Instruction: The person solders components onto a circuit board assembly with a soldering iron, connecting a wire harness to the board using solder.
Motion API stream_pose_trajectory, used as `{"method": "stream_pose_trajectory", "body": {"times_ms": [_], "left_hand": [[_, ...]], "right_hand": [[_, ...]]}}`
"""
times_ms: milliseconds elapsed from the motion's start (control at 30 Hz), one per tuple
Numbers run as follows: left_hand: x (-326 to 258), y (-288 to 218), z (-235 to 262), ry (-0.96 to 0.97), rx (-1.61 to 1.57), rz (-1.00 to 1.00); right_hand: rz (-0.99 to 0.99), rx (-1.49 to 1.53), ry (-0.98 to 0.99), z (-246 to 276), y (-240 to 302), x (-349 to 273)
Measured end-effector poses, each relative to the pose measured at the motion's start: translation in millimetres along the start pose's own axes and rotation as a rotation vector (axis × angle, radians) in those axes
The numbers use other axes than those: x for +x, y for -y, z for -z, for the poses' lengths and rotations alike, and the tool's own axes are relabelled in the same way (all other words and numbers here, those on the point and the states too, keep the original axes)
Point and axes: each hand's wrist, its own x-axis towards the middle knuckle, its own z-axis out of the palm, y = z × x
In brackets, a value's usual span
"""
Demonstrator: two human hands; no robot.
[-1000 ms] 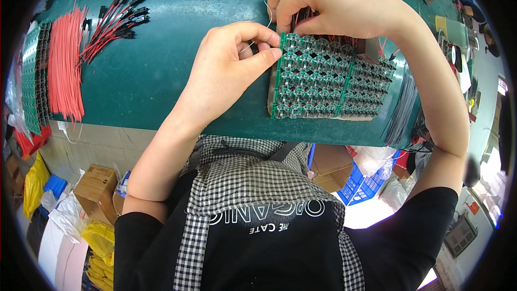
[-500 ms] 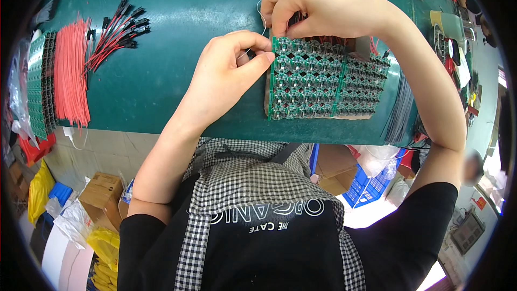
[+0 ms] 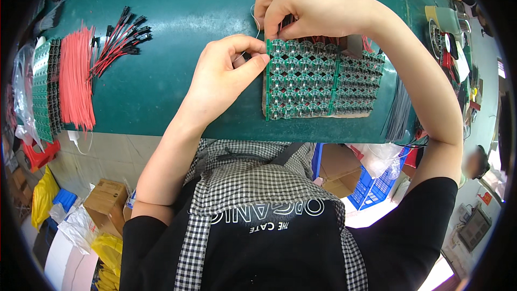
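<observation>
A panel of small green circuit boards (image 3: 301, 83) in rows lies on a brownish backing at the table's near edge. My left hand (image 3: 229, 73) is closed at the panel's upper left edge, thumb and forefinger pinched together. A thin pale wire (image 3: 253, 17) loops past my right hand and shows again inside the curl of my left fingers. At the top left corner of the panel, my right hand (image 3: 293, 8) bends down with its fingers drawn together. What its fingertips grip is hidden behind the hand. Red wires (image 3: 320, 39) lie along the panel's far side, partly under my right hand.
Left on the green table (image 3: 172, 75) lie red wires (image 3: 76, 78), black-ended connector leads (image 3: 121, 40) and more circuit boards (image 3: 43, 89). A dark bar (image 3: 350, 43) stands behind the panel; grey wires (image 3: 397, 110) lie to its right. Below are a blue crate (image 3: 371, 188) and a cardboard box (image 3: 106, 199).
The view has shifted slightly. Both hands stay at the panel's upper left corner in nearly the same pose, with the thin wire still between them.
</observation>
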Motion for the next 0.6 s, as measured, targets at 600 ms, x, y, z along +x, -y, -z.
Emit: {"method": "stream_pose_trajectory", "body": {"times_ms": [600], "left_hand": [[2.8,-5.6,0.0,-0.002,0.026,0.05]], "right_hand": [[-0.13,-0.113,-0.453,-2.6,80.7,-130.9]]}}
